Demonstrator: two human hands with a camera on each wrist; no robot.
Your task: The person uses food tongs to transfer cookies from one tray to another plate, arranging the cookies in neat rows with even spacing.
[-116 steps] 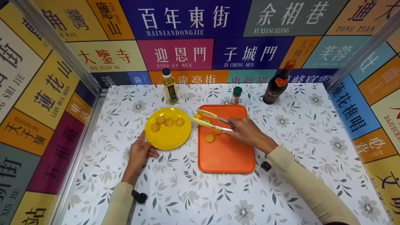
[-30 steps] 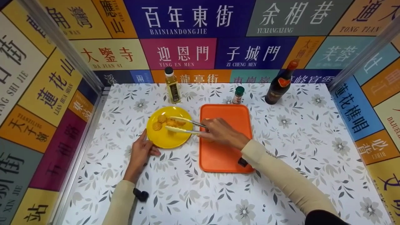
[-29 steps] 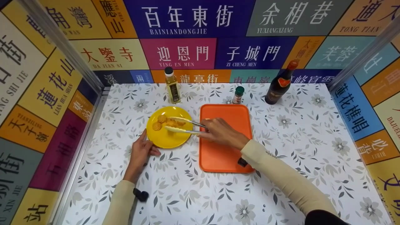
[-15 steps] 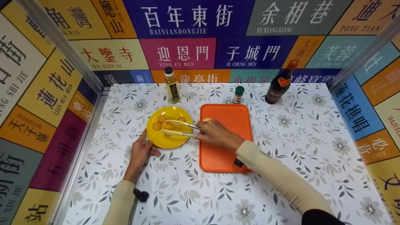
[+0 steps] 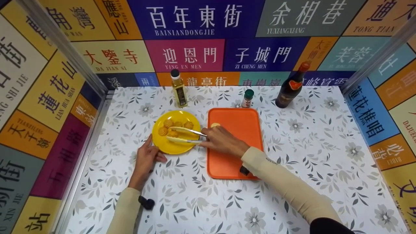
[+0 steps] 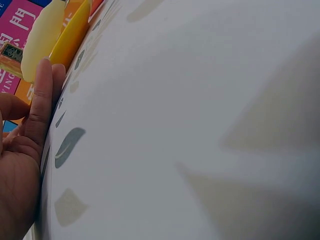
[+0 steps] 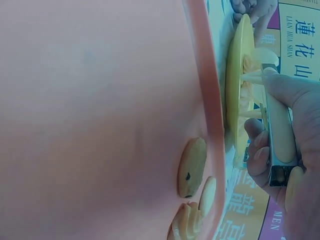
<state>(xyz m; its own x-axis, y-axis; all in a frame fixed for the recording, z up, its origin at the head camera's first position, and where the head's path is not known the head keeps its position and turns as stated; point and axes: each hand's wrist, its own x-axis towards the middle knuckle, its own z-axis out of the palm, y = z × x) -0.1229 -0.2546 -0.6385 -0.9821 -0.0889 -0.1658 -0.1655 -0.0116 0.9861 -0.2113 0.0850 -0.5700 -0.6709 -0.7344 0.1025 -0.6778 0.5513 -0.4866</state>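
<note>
My right hand (image 5: pixel 224 141) grips tongs (image 5: pixel 183 140) with metal arms and pale yellow tips, reaching over the yellow plate (image 5: pixel 177 148). The tong tips stand apart, with a piped cookie (image 5: pixel 173 133) between them. Several more swirled cookies (image 5: pixel 168 123) lie on the plate's upper part. At the plate's lower left rim, my left hand (image 5: pixel 148 156) rests on the table; its straight fingers (image 6: pixel 42 95) touch the rim in the left wrist view. Under my right hand is an orange tray (image 5: pixel 235 165); the right wrist view shows a few cookies (image 7: pixel 192 167) by its edge.
Behind the plate stands an oil bottle (image 5: pixel 179 92). A small green-capped jar (image 5: pixel 247 99) is just behind the tray, and a dark red-capped bottle (image 5: pixel 289 89) stands at the back right. Printed walls (image 5: pixel 185 55) enclose the floral tabletop (image 5: pixel 195 201).
My right hand carried the tongs from the tray left over the plate, then slightly toward me. The tips have parted around a cookie that now lies on the plate. My left hand stays put.
</note>
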